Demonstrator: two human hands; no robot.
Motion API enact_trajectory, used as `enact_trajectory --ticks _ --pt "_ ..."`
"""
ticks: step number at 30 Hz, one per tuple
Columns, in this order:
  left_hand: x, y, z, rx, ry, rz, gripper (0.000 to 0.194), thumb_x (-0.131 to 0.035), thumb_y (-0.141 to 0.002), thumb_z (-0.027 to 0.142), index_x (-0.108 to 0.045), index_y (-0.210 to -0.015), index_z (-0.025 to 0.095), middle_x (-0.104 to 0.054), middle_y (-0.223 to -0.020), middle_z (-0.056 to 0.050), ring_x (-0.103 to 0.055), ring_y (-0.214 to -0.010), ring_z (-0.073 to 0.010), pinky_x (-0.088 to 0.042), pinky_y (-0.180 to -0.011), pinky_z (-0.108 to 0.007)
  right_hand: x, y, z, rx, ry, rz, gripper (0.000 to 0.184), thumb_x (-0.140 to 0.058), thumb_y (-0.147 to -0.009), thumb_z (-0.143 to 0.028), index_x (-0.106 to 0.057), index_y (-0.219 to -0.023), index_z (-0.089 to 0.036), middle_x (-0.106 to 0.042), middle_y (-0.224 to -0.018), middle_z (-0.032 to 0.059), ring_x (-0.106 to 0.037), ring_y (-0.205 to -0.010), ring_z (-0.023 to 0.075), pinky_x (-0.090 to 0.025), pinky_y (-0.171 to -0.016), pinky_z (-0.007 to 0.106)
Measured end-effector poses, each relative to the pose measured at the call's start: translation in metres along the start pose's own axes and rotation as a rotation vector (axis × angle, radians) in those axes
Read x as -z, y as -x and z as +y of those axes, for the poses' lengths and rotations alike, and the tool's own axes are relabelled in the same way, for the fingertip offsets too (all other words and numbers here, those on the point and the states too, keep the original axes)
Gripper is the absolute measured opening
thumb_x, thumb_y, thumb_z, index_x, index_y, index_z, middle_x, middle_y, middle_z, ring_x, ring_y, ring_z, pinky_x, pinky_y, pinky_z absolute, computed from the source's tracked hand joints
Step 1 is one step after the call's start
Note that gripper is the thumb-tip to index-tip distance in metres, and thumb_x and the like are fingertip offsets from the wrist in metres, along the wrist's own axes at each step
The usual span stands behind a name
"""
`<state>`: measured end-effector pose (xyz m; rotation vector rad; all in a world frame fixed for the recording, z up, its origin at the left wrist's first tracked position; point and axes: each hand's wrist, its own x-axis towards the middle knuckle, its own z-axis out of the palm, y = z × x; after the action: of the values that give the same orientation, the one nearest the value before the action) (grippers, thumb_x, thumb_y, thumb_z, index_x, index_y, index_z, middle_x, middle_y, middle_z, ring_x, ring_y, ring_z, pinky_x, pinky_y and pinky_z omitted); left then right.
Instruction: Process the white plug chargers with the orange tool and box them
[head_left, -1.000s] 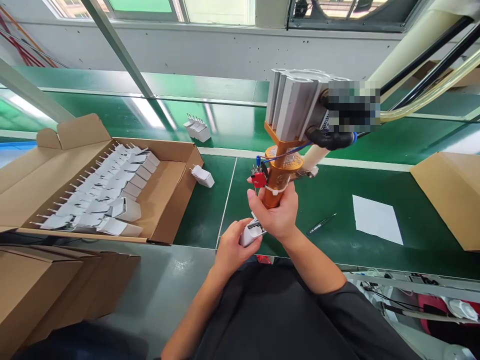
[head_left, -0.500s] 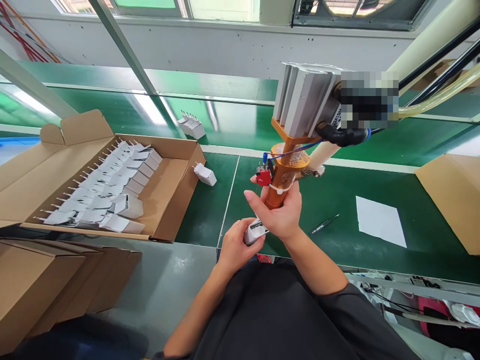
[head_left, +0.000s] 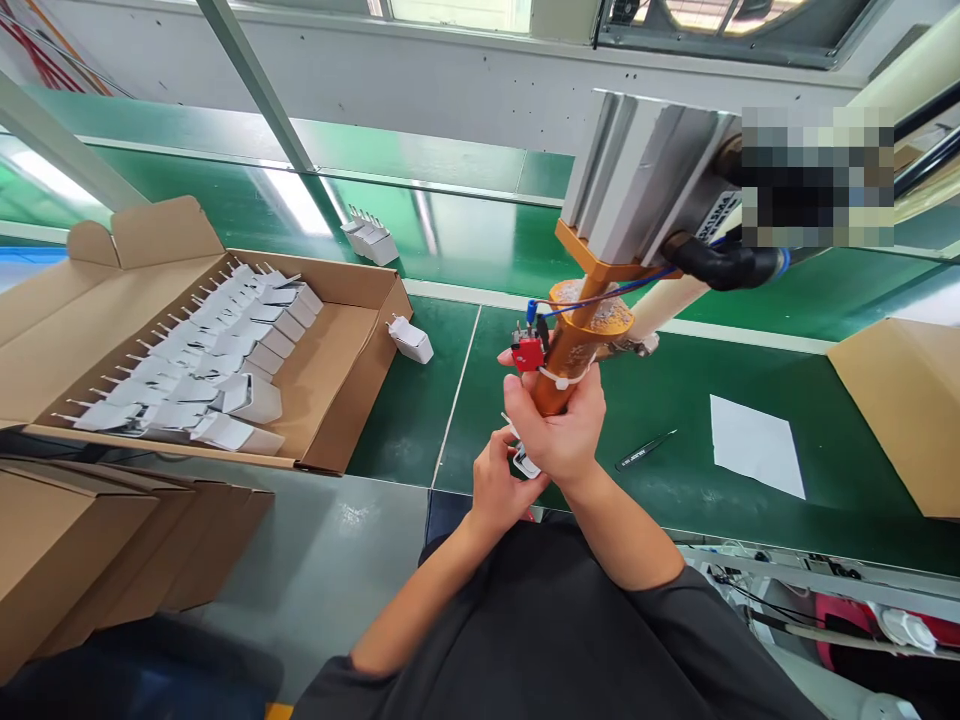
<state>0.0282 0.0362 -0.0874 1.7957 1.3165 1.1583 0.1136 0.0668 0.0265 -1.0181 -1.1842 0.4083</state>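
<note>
My right hand (head_left: 562,425) is wrapped round the lower part of an orange metal tool (head_left: 574,350), which has a grey ribbed cylinder (head_left: 649,180) on top. A red switch (head_left: 528,352) with blue wiring sits on the tool's left side, just above my thumb. Close under that hand, my left hand (head_left: 501,485) has its fingers closed on a white plug adapter (head_left: 525,462). Most of the adapter is hidden by both hands, and I cannot tell whether it touches the tool's lower end.
To the left stands an open cardboard box (head_left: 367,375) with rows of white adapters (head_left: 210,365). Two loose adapters lie beyond it, one nearer (head_left: 411,340) and one farther (head_left: 370,238). A black pen-like tool (head_left: 645,450), white paper (head_left: 756,447) and another carton (head_left: 900,410) lie right.
My left hand has shifted right with the adapter, tucking it further under my right hand. The grey cylinder has leaned to the right and looks larger. My right hand keeps its hold.
</note>
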Motion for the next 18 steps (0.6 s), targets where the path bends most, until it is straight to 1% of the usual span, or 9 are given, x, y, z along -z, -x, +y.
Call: enact_trajectory --ticks 2,4,6,8,11,13,15,16,18 --pt "-0.001 0.0 -0.001 0.006 -0.011 -0.015 0.036 -0.072 -0.07 0.041 -0.058 -0.096 0.021 -0.074 -0.089 -0.006 -0.071 -0.078 -0.023 -0.058 -0.074 -0.034 0.001 -0.001 -0.001 0.0 0.0 0.001 0.02 -0.067 -0.083 -0.032 -0.049 -0.087 -0.025 -0.052 -0.059 -0.0064 -0.051 -0.052 0.0128 -0.052 -0.061 0.032" --pt "-0.001 0.002 -0.001 0.003 -0.032 -0.031 0.037 -0.073 -0.07 0.04 -0.059 -0.098 0.021 -0.073 -0.087 -0.005 -0.07 -0.075 -0.0222 -0.057 -0.074 -0.034 0.001 -0.001 -0.002 -0.01 -0.034 -0.015 0.024 -0.07 -0.082 -0.032 -0.049 -0.092 -0.025 -0.052 -0.061 -0.007 -0.048 -0.048 0.0115 -0.051 -0.059 0.032" --pt "0.001 0.003 0.0 -0.007 -0.069 -0.052 0.037 -0.073 -0.071 0.038 -0.059 -0.1 0.021 -0.073 -0.086 -0.004 -0.07 -0.074 -0.022 -0.057 -0.072 -0.033 0.002 -0.002 -0.002 -0.012 -0.092 -0.042 0.03 -0.073 -0.081 -0.033 -0.049 -0.096 -0.025 -0.057 -0.067 -0.0057 -0.045 -0.046 0.0097 -0.048 -0.053 0.03" --pt "0.004 0.002 0.0 -0.004 -0.141 -0.073 0.034 -0.072 -0.073 0.036 -0.059 -0.101 0.021 -0.073 -0.087 -0.004 -0.07 -0.077 -0.0226 -0.056 -0.071 -0.032 0.005 -0.002 0.002 -0.009 -0.156 -0.067 0.033 -0.074 -0.081 -0.035 -0.047 -0.097 -0.025 -0.061 -0.074 -0.0038 -0.045 -0.045 0.0088 -0.044 -0.049 0.028" --pt "0.013 -0.01 -0.003 0.011 -0.276 -0.086 0.028 -0.068 -0.076 0.035 -0.061 -0.099 0.02 -0.071 -0.088 -0.006 -0.069 -0.083 -0.0248 -0.055 -0.076 -0.035 0.011 -0.004 0.014 -0.027 -0.235 -0.104 0.029 -0.069 -0.083 -0.034 -0.047 -0.098 -0.026 -0.061 -0.075 -0.0037 -0.046 -0.046 0.0091 -0.041 -0.046 0.026" --pt "0.023 -0.02 -0.006 0.006 -0.293 -0.106 0.028 -0.066 -0.077 0.036 -0.062 -0.1 0.02 -0.07 -0.091 -0.007 -0.068 -0.09 -0.0259 -0.056 -0.081 -0.037 0.017 -0.007 0.023 -0.064 -0.222 -0.075 0.027 -0.068 -0.082 -0.033 -0.048 -0.098 -0.025 -0.059 -0.072 -0.0045 -0.047 -0.047 0.0096 -0.04 -0.046 0.025" --pt "0.036 -0.028 -0.007 0.004 -0.237 -0.156 0.032 -0.063 -0.077 0.042 -0.063 -0.1 0.02 -0.071 -0.096 -0.009 -0.068 -0.093 -0.0262 -0.056 -0.084 -0.038 0.024 -0.01 0.023 -0.133 -0.168 -0.024 0.025 -0.066 -0.08 -0.032 -0.05 -0.097 -0.024 -0.057 -0.068 -0.0053 -0.045 -0.046 0.0094 -0.038 -0.045 0.024" --pt "0.043 -0.031 -0.007 0.014 -0.204 -0.186 0.036 -0.062 -0.076 0.048 -0.064 -0.099 0.02 -0.072 -0.096 -0.009 -0.069 -0.091 -0.0261 -0.057 -0.082 -0.038 0.027 -0.012 0.021 -0.164 -0.145 0.001 0.023 -0.066 -0.079 -0.032 -0.052 -0.095 -0.023 -0.055 -0.066 -0.0056 -0.044 -0.046 0.0092 -0.038 -0.045 0.023" --pt "0.056 -0.039 -0.015 0.053 -0.184 -0.307 0.048 -0.063 -0.074 0.062 -0.065 -0.096 0.02 -0.074 -0.092 -0.008 -0.071 -0.079 -0.0249 -0.059 -0.07 -0.035 0.03 -0.017 0.015 -0.22 -0.14 -0.024 0.022 -0.065 -0.075 -0.034 -0.054 -0.09 -0.022 -0.053 -0.064 -0.0053 -0.042 -0.047 0.0091 -0.038 -0.045 0.022"
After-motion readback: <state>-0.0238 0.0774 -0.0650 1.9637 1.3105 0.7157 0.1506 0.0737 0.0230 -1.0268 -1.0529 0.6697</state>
